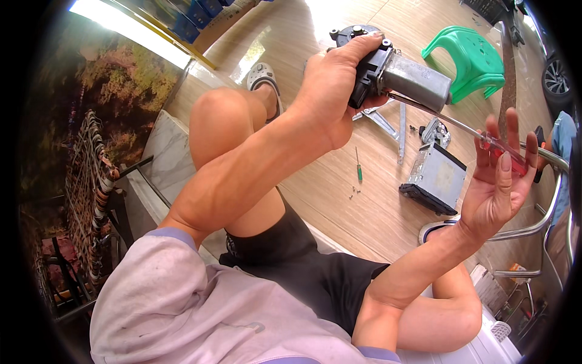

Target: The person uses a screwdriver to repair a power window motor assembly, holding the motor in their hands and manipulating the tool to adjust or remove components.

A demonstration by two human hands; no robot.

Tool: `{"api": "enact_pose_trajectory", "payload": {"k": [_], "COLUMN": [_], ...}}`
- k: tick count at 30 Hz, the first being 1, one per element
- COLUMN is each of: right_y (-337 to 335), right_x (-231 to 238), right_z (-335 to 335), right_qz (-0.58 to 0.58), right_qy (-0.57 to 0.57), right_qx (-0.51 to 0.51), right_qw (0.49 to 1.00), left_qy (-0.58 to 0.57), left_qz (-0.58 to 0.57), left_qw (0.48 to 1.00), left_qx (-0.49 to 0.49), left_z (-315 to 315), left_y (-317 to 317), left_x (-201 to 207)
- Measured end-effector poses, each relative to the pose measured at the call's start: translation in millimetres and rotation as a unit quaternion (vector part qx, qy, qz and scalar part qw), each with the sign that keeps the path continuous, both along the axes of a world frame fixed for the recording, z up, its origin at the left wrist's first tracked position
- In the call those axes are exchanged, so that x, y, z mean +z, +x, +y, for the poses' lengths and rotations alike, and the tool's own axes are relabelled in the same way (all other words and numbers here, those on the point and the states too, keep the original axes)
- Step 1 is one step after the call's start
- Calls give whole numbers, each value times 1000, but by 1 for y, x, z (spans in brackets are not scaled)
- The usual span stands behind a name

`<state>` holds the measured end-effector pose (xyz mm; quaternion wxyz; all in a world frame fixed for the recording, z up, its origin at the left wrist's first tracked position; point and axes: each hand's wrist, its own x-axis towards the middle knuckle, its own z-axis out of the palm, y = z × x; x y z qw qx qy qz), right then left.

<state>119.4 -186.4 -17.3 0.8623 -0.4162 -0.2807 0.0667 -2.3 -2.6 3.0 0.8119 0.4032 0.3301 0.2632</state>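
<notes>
My left hand (339, 76) is closed around a small electric motor (415, 77) with a silver metal can and a black gear housing, raised over the floor. My thumb presses on top of the housing. In my right hand (497, 188) is a screwdriver (518, 164) with a clear red handle. The handle lies across my partly spread fingers, with the thumb against it and the palm turned up. Its long thin shaft runs to the underside of the motor near my left fingers, where the tip is hidden.
On the tiled floor lie a green-handled screwdriver (359, 173), several small screws (353, 196), a boxy metal car unit (438, 175), metal bracket arms (388, 124) and a silver part (435, 132). A green plastic stool (470, 54) stands beyond; chrome chair legs (527, 230) are at right.
</notes>
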Motion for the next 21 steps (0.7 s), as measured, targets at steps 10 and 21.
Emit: {"api": "enact_pose_trajectory", "payload": {"k": [10, 21], "right_y": [2, 10], "right_x": [-10, -20], "right_z": [3, -1], "right_qz": [-36, -28], "right_qy": [-41, 10], "right_qx": [-25, 18], "right_qw": [998, 999], "left_qy": [-8, -12], "left_qz": [7, 13], "left_qw": [1000, 1000], "left_qx": [16, 18], "left_z": [2, 4], "left_y": [1, 1], "left_x": [0, 1]}}
